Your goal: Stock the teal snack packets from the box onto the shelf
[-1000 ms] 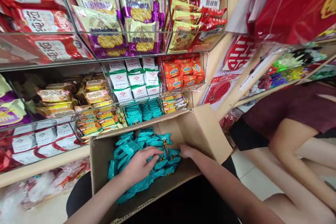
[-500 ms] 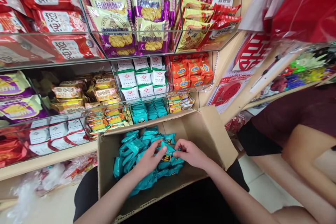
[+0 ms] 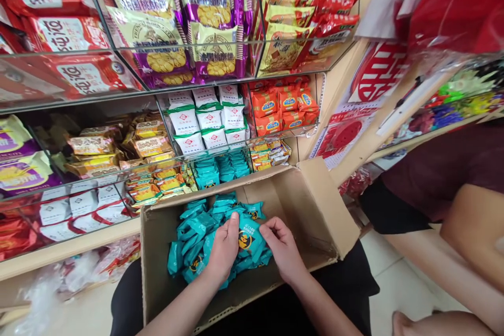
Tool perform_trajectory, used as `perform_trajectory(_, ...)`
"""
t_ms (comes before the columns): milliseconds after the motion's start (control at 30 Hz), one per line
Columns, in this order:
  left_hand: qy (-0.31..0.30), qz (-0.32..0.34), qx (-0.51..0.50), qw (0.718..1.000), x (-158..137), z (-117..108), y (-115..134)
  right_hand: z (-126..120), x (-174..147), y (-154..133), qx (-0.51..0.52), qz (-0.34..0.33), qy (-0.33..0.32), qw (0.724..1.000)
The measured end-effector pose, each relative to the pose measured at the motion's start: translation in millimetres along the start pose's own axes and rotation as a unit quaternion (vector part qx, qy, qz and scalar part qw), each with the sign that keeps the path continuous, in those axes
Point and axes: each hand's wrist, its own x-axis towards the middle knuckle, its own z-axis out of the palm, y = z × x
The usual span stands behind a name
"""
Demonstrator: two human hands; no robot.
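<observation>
Over the open cardboard box (image 3: 328,205) on my lap, both hands hold one teal snack packet (image 3: 251,239) with a dark and yellow print. My left hand (image 3: 223,252) is closed on its left side, thumb on top. At the packet's right edge, my right hand (image 3: 282,249) pinches with thumb and bent fingers. Many more teal packets (image 3: 200,223) lie heaped in the left and middle of the box, partly hidden under my hands.
Ahead stand shelves with clear dividers. They hold teal packets (image 3: 232,164), white and green packets (image 3: 208,118), orange packets (image 3: 281,107) and large biscuit packs (image 3: 147,37). A clear front ledge crosses above the box. Another person's arm (image 3: 472,220) is close by on the right.
The held packet has come up and turned its printed face to me. My left hand has shifted its grip to the packet's left side. The view has turned slightly.
</observation>
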Motion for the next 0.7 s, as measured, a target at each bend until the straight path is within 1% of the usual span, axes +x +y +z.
perform_trajectory(67, 0.004, 0.021, 0.007, 1.000, -0.4, -1.7, 1.2, -0.6, -1.2, -1.6, 0.011, 0.038, -0.039, 0.998)
perform_trajectory(133, -0.027, 0.056, 0.036, 0.997, 0.2, -7.5, 5.6, -4.8, -1.6, -2.1, -0.010, 0.061, -0.069, 0.996)
perform_trajectory(200, -0.082, 0.114, 0.104, 0.985, 1.9, -16.8, 14.4, -11.0, -1.9, -2.3, -0.048, 0.038, -0.075, 0.995)
perform_trajectory(233, -0.120, 0.151, 0.151, 0.970, 3.0, -22.2, 20.5, -13.8, -2.4, -2.8, -0.067, 0.014, -0.074, 0.995)
perform_trajectory(267, -0.165, 0.187, 0.207, 0.946, 4.2, -27.4, 27.4, -16.1, -3.1, -3.8, -0.089, -0.013, -0.075, 0.993)
perform_trajectory(333, -0.260, 0.243, 0.319, 0.878, 6.5, -36.0, 42.7, -18.2, -5.1, -7.1, -0.134, -0.065, -0.083, 0.985)
perform_trajectory(367, -0.297, 0.260, 0.360, 0.845, 7.9, -39.0, 50.5, -18.4, -5.9, -9.1, -0.153, -0.087, -0.085, 0.981)
perform_trajectory(400, -0.315, 0.276, 0.385, 0.822, 9.6, -41.2, 58.0, -18.4, -6.4, -10.9, -0.165, -0.104, -0.082, 0.977)
perform_trajectory(433, -0.312, 0.290, 0.395, 0.814, 12.1, -42.9, 65.2, -18.7, -6.4, -12.2, -0.169, -0.117, -0.072, 0.976)
perform_trajectory(467, -0.288, 0.303, 0.392, 0.820, 15.9, -44.3, 71.6, -19.7, -5.7, -12.6, -0.167, -0.120, -0.059, 0.977)
perform_trajectory(500, -0.245, 0.313, 0.383, 0.834, 21.5, -45.7, 77.2, -21.4, -4.4, -12.0, -0.162, -0.116, -0.045, 0.979)
perform_trajectory(533, -0.188, 0.313, 0.370, 0.854, 29.0, -47.2, 81.8, -24.1, -2.7, -10.4, -0.159, -0.105, -0.032, 0.981)
perform_trajectory(600, -0.067, 0.280, 0.346, 0.893, 50.4, -50.7, 86.9, -31.2, 1.2, -5.0, -0.164, -0.071, -0.024, 0.984)
perform_trajectory(633, -0.027, 0.255, 0.339, 0.905, 63.7, -52.5, 87.3, -35.0, 2.9, -1.8, -0.173, -0.053, -0.027, 0.983)
perform_trajectory(667, -0.008, 0.229, 0.339, 0.913, 78.2, -54.0, 86.3, -38.5, 4.1, 1.3, -0.185, -0.037, -0.032, 0.981)
perform_trajectory(700, -0.016, 0.204, 0.348, 0.915, 93.3, -54.9, 84.0, -41.4, 4.9, 3.9, -0.200, -0.024, -0.038, 0.979)
